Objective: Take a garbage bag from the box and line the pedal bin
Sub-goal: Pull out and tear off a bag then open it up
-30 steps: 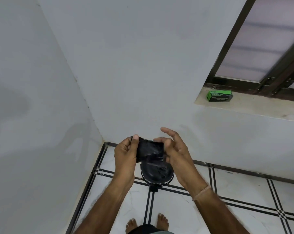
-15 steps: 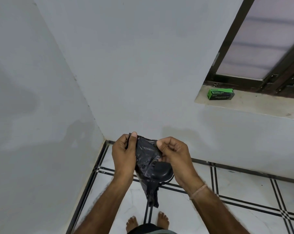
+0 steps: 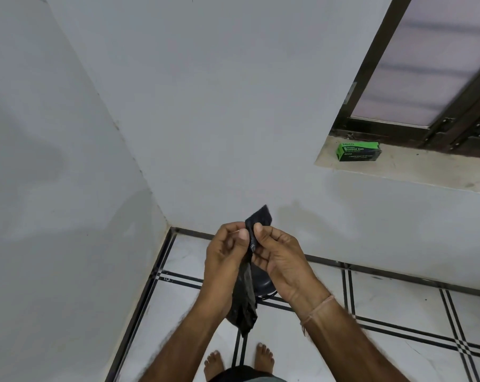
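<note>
Pinching the black bag [image 3: 247,296] between them, both hands meet in front of the wall corner, above the tiled floor [image 3: 398,326]. The left hand [image 3: 225,255] presses thumb against fingers on the bag's left edge near its top; the right hand [image 3: 281,257] nips the right edge the same way, thumb tip just beside the left thumb. A short flap of the bag sticks up above the thumbs, tilted right, and the rest hangs down between the wrists as a narrow, crumpled strip, its lower end free in the air above the bare feet [image 3: 239,362].

Behind the hanging strip, a dark rounded part of the bin [image 3: 262,282] shows on the floor, mostly hidden by bag and right hand; whether its lid is up cannot be told.

The green box [image 3: 358,152] lies on the window sill [image 3: 426,172] at upper right, near the sill's left end and well apart from the hands.

Floor to the right of the bin is open tile crossed by dark lines. To the left, a dark border strip runs along the side wall [image 3: 54,188], close by the left forearm.
</note>
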`<state>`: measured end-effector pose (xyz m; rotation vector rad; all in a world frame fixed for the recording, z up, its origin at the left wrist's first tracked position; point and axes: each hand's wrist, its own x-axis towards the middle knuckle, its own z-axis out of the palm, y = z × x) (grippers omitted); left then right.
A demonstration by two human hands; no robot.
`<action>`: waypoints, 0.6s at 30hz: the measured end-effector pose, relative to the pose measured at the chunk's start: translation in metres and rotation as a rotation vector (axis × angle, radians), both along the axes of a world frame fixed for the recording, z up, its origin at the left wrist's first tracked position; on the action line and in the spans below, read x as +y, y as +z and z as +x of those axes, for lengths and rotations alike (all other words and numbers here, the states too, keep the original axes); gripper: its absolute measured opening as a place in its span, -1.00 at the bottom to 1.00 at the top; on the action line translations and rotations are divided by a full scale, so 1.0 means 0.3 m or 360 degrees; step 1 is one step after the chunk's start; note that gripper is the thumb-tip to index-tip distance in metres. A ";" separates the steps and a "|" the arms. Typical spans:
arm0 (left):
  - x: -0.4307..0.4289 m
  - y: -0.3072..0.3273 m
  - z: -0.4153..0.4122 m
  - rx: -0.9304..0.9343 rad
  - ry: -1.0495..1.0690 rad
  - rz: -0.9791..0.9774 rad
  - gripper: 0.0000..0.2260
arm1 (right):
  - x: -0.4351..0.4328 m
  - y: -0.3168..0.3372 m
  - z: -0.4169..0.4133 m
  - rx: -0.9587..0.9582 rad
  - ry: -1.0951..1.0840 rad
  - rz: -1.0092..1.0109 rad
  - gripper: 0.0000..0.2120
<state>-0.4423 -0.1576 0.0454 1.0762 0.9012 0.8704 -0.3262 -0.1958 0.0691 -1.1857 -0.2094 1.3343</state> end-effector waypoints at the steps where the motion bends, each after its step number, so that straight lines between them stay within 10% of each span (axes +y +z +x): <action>1: 0.002 -0.001 0.004 -0.0056 -0.0009 -0.0063 -0.74 | 0.001 -0.002 -0.001 0.0007 -0.0009 -0.0006 -0.87; 18: 0.044 0.008 0.047 -0.0116 0.0158 -0.0360 -0.81 | 0.005 -0.023 0.025 0.0007 0.0076 0.0166 -0.89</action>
